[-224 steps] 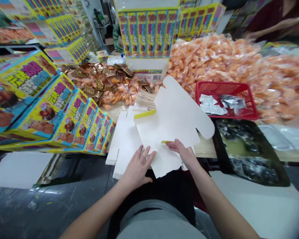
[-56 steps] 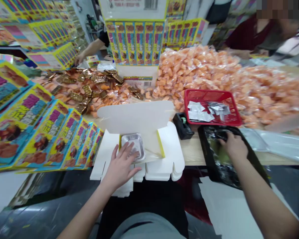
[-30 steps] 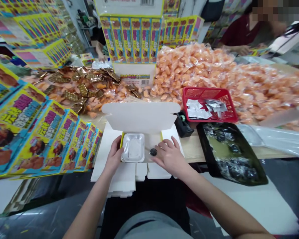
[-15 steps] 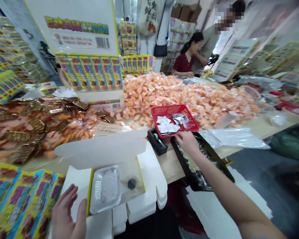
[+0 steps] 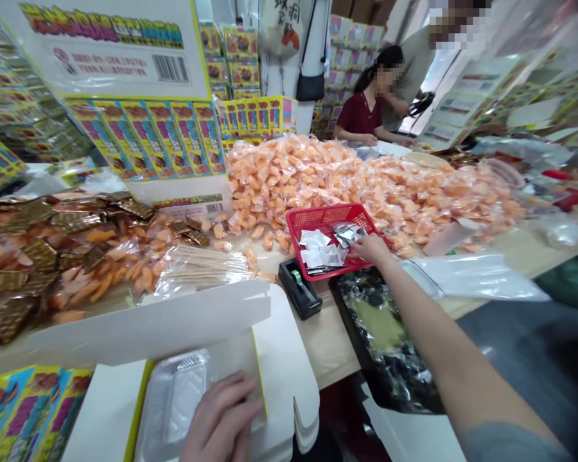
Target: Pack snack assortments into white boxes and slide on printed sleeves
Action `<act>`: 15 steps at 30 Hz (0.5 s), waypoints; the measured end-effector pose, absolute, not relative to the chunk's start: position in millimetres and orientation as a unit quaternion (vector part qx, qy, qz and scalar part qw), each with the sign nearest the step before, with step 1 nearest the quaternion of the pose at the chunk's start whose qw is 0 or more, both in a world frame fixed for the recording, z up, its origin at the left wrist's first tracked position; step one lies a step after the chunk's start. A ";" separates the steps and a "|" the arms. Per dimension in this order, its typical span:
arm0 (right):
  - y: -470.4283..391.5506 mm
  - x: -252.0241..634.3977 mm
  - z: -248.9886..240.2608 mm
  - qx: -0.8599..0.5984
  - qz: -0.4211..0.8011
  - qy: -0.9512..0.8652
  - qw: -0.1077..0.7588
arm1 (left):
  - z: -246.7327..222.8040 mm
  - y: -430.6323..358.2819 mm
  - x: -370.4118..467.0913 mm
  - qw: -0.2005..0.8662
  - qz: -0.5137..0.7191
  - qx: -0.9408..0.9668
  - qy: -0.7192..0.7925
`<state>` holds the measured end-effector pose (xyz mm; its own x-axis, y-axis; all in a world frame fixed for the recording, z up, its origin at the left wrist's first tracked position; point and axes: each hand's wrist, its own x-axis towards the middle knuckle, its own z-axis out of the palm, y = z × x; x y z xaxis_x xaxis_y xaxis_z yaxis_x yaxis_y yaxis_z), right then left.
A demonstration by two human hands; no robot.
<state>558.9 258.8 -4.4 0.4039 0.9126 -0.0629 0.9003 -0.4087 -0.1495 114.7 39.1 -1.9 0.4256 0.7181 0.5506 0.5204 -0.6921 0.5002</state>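
My right hand (image 5: 373, 249) reaches over the near right rim of a red plastic basket (image 5: 337, 212), its fingers pinched at the small silver sachets (image 5: 347, 235) inside. White sachets (image 5: 320, 251) lie beside them. Over an open white cardboard box (image 5: 289, 359) is my left hand (image 5: 224, 417), fingers stretched out and slightly bent, nothing visible in them. Inside that box, left of the hand, sits a foil tray (image 5: 176, 401) with a clear lid. The small black round thing in the box is now hidden, with my left hand over that spot.
A black tape dispenser (image 5: 299, 292) stands by the basket. A black tray (image 5: 380, 327) holds dark wrapped pieces. Heaps of orange wrapped pieces (image 5: 308, 173) and brown-gold packets (image 5: 38, 253) cover the table behind. Wooden sticks (image 5: 202, 264) lie in plastic. Two people are across the table.
My right hand has moved from the basket's near rim in to the silver sachets. My left hand has moved right, from beside the box to above its inside. The view has shifted.
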 end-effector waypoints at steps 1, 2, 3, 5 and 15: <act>255.9 562.0 0.5 -0.834 0.067 -0.543 0.065 | 0.8 44.1 123.2 0.171 0.383 0.839 0.346; 251.6 562.5 5.9 -0.834 0.063 -0.541 0.087 | 3.3 48.9 132.9 0.218 0.379 0.838 0.326; 245.4 559.5 11.7 -0.834 0.058 -0.537 0.110 | 5.3 53.6 144.1 0.269 0.375 0.830 0.314; 224.8 540.8 23.7 -0.829 0.047 -0.536 0.154 | 7.3 63.5 169.5 0.373 0.359 0.795 0.314; 178.5 454.4 34.0 -0.732 0.212 -0.625 0.169 | -1.8 102.4 239.1 0.765 0.274 0.390 0.433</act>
<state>454.4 178.5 34.0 0.1297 0.9866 -0.0994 0.8427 -0.1625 -0.5133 239.1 102.4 -1.8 0.4737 0.7574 -0.4493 -0.0817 0.5458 0.8339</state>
